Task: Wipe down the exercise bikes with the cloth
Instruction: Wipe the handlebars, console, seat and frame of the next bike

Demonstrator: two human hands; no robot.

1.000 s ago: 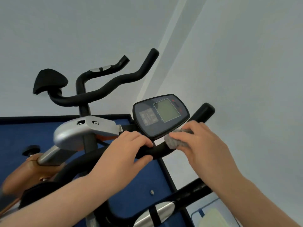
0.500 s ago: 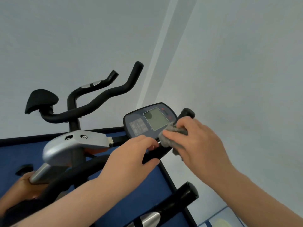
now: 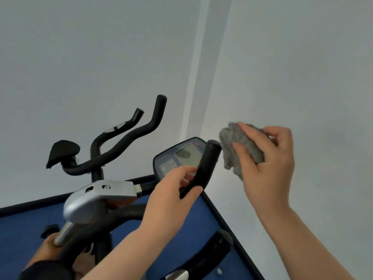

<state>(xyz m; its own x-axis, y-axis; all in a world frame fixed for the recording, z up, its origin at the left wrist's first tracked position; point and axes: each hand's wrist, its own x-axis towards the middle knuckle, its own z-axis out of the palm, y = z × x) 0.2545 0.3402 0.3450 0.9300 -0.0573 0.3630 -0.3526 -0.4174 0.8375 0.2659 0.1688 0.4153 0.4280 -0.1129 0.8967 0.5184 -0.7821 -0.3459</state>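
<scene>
Grey cloth (image 3: 241, 147) between right fingers (image 3: 245, 158)

You are looking down at a blue floor mat (image 3: 203, 223) with a black border, lying against the pale walls. The exercise bike (image 3: 101, 196) is standing on it, its dark base bar (image 3: 210, 251) resting on the blue near the mat's right edge.
</scene>
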